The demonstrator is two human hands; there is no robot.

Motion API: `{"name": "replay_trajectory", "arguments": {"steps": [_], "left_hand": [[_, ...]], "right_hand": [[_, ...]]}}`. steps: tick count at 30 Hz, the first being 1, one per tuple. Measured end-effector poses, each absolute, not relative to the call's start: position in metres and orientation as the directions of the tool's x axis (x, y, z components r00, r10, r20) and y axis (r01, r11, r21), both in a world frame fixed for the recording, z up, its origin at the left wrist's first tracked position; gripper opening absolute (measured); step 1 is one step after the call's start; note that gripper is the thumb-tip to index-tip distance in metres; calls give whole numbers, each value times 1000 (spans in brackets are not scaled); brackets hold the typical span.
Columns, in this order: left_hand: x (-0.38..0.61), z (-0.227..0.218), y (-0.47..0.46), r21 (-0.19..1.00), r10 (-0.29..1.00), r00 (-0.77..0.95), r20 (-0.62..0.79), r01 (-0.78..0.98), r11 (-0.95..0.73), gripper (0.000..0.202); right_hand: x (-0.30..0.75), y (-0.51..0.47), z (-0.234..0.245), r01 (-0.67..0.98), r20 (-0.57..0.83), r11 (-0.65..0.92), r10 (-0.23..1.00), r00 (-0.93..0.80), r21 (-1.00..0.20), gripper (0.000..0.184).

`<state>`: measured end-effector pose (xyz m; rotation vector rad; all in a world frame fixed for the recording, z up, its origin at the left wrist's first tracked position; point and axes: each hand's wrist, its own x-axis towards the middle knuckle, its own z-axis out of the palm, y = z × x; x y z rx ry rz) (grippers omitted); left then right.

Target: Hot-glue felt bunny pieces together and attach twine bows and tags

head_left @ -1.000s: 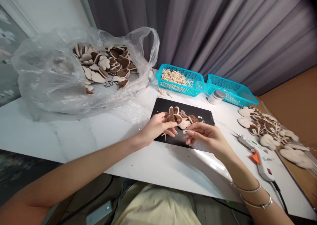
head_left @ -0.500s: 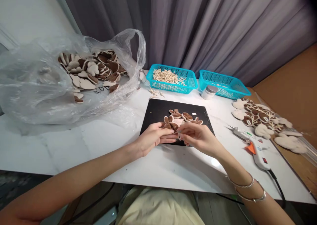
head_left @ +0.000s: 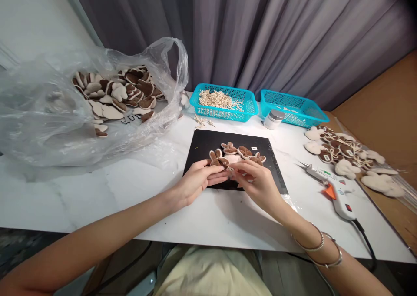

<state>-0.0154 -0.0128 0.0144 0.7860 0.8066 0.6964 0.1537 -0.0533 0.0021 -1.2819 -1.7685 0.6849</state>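
Note:
Over a black mat [head_left: 203,146], my left hand [head_left: 199,178] is closed on a brown plush bunny piece [head_left: 219,158] with cream-edged ears, thumb on top and fingers beneath. My right hand [head_left: 256,178] is closed too, its thumb and index finger pinched together at the piece's right edge. What sits in that pinch is too small to make out. Behind my hands several more brown bunny pieces [head_left: 244,151] lie on the mat around a pale patch [head_left: 233,158]. A small white label [head_left: 254,148] rests near the mat's back right.
A plastic bag [head_left: 42,126] of plush pieces spreads over the left. At the back stand a blue basket [head_left: 224,117] of small cream bows, another blue basket [head_left: 312,121] and a lidded jar [head_left: 273,119]. Rightward lie a glue gun [head_left: 342,202] and finished-looking bunnies [head_left: 347,167].
My right hand has shifted slightly left, and its fingertips now meet the bunny piece's edge. A small whitish thing seen at those fingertips before is now mostly hidden. The view has shifted slightly.

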Motion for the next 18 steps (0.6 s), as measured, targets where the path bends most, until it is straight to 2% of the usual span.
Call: {"name": "replay_trajectory", "arguments": {"steps": [5,10,18], "left_hand": [[-16,18,-14,843,766,534,-358,-168,512,29],[-15,18,-15,898,794,504,-341,-74,433,30],[-10,4,-21,978,856,475,-202,148,149,35]], "right_hand": [[166,-51,8,382,218,243,970,-109,-892,25],[172,-50,14,335,183,183,983,-31,-924,19],[167,-55,21,448,125,155,987,-97,-880,24]]}}
